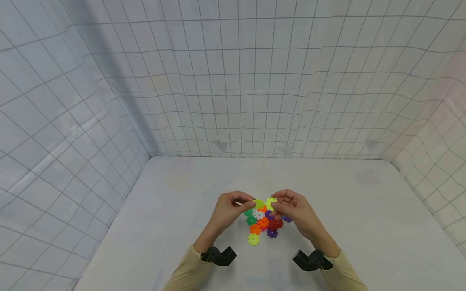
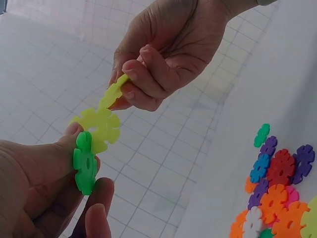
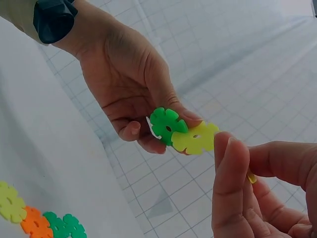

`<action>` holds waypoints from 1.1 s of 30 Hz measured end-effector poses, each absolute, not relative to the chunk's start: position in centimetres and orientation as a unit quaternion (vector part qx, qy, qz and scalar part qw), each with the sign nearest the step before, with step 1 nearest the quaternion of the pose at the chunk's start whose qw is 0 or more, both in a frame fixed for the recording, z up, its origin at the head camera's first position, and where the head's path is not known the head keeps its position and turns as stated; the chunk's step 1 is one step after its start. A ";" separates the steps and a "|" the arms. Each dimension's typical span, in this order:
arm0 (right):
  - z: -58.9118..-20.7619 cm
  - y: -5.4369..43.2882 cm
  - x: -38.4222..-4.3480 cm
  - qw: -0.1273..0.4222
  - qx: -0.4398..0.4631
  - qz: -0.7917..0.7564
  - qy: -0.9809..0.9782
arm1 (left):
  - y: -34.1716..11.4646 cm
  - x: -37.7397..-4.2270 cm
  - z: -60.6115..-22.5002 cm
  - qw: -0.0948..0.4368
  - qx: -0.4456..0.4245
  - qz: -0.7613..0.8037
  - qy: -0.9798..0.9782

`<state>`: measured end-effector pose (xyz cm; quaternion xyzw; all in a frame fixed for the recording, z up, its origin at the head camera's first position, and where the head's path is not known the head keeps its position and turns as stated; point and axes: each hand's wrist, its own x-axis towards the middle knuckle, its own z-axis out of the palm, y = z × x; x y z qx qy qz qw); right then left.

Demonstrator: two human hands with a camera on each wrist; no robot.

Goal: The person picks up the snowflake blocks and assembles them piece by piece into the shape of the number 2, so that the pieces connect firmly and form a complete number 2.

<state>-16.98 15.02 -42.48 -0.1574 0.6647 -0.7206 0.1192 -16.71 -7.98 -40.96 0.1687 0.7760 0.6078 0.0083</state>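
The left hand (image 1: pixel 231 209) and the right hand (image 1: pixel 294 207) face each other above the far side of a loose pile on the white table (image 1: pixel 174 226). The left hand pinches the left yellow disc (image 2: pixel 101 126) near its rim, thumb against fingertips, and the green disc (image 2: pixel 85 163) sits in the same grip, set at an angle to the yellow one and touching its edge. A sliver of a white piece (image 3: pixel 153 130) shows behind the green disc; how it is held cannot be told. The right hand holds the right yellow disc (image 1: pixel 271 203) in a narrow pinch between thumb and fingers, turned nearly edge-on in the left wrist view. Its edge meets or overlaps the left yellow disc; whether the two are slotted together is unclear. In the pile, a yellow piece (image 1: pixel 253 239) lies at the near left end, with an orange piece (image 1: pixel 255 229) just beyond it and a green piece (image 1: pixel 251 220) farther off. A purple piece (image 1: pixel 272 233) lies at the near right, just beside red pieces (image 1: pixel 275 224); more orange, white, blue and pink ones crowd in between and behind. Both wrists carry a black mount (image 1: pixel 219 256) below pale yellow sleeves (image 1: pixel 189 270). Gridded white walls (image 1: pixel 233 93) stand left, right and far.
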 end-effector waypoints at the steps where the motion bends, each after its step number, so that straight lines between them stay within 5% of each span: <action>1: -42.5 15.0 -17.0 0.121 -0.156 -0.720 0.665 | -7.9 -16.4 -40.5 0.006 0.172 0.605 0.778; 17: -41.7 15.3 -16.7 0.155 -0.195 -0.696 0.674 | -7.5 -15.7 -39.5 -0.142 0.317 0.532 0.772; 33: -41.7 15.0 -16.3 0.149 -0.218 -0.713 0.649 | -7.4 -17.5 -43.5 -0.165 0.367 0.572 0.715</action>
